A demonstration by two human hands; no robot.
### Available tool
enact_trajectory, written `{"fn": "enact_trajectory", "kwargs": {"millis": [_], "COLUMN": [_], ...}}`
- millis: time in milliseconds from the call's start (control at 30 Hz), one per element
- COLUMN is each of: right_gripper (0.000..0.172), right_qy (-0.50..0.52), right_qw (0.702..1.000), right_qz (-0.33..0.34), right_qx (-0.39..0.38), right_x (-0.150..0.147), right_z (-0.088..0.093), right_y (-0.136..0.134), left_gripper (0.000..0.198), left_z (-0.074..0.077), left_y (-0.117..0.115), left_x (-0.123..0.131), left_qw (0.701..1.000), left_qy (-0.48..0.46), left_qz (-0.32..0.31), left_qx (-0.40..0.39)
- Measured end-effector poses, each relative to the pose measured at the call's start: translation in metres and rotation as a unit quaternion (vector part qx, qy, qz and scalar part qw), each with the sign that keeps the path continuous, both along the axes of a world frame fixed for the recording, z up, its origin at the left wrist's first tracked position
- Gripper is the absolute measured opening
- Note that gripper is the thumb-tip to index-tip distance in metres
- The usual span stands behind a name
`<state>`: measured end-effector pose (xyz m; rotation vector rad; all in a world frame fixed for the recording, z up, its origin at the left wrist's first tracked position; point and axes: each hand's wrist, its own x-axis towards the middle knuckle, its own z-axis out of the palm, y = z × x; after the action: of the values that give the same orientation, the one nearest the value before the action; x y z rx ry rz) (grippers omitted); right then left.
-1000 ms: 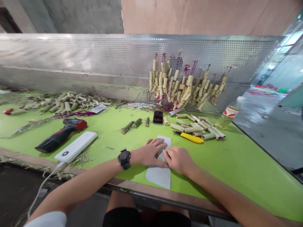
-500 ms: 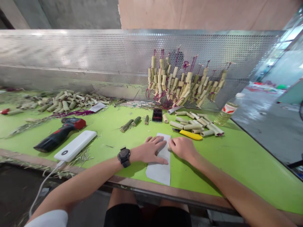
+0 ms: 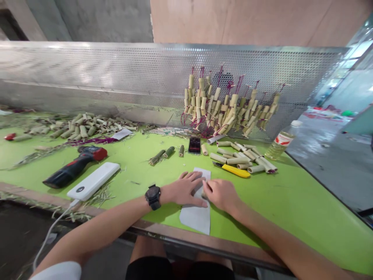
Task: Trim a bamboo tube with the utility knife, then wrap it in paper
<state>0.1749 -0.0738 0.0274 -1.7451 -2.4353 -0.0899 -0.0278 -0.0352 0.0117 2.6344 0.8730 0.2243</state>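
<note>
A white sheet of paper lies lengthwise on the green tabletop in front of me. My left hand is spread flat across it, fingers apart, holding it down. Just to the right, my right hand is closed, with its fingertips at the sheet's right side. It grips a short bamboo tube, mostly hidden under the fingers and pressed to the paper. Beyond the hands are a yellow utility knife and several loose bamboo tubes.
A cordless drill and a white power bank with a cable lie left. Behind are a bamboo pile and strung bamboo pieces against a perforated metal panel. A bottle of yellowish liquid stands right.
My right hand has moved slightly left and nearer to me, onto the paper's edge with the bamboo tube. My left hand stays in place on the sheet. The camera view has shifted slightly.
</note>
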Motion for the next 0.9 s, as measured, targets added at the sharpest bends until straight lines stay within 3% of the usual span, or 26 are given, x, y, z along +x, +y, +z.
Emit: {"fn": "enact_trajectory", "kwargs": {"millis": [67,233,400,567,767,900], "right_gripper": [0.052,0.052,0.05,0.05,0.049,0.05], "right_qy": [0.009,-0.029,-0.007,-0.038,-0.006,-0.018], "right_qw": [1.0,0.998,1.0,0.998,1.0,0.999], "right_qz": [0.014,-0.057,0.007,-0.056,0.01,-0.034], "right_qx": [-0.006,0.021,0.008,0.007,0.0,-0.001], "right_x": [0.0,0.004,-0.001,0.002,-0.003,0.001], "right_z": [0.0,0.001,0.002,0.006,0.002,0.004], "right_y": [-0.001,0.004,-0.002,0.001,-0.006,-0.001], "left_gripper": [0.106,0.108,0.104,0.107,0.105,0.104], "left_z": [0.0,-0.001,-0.005,-0.003,-0.004,-0.005], "left_y": [0.001,0.001,0.001,0.001,0.002,0.001], "left_x": [0.0,0.0,0.0,-0.001,-0.001,-0.001], "left_qw": [1.0,1.0,1.0,1.0,1.0,1.0], "left_qy": [-0.004,0.007,-0.014,0.006,-0.007,-0.006], "left_qz": [-0.002,0.001,-0.003,0.0,-0.006,-0.001], "left_qx": [0.004,-0.006,0.018,0.009,0.02,0.013]}}
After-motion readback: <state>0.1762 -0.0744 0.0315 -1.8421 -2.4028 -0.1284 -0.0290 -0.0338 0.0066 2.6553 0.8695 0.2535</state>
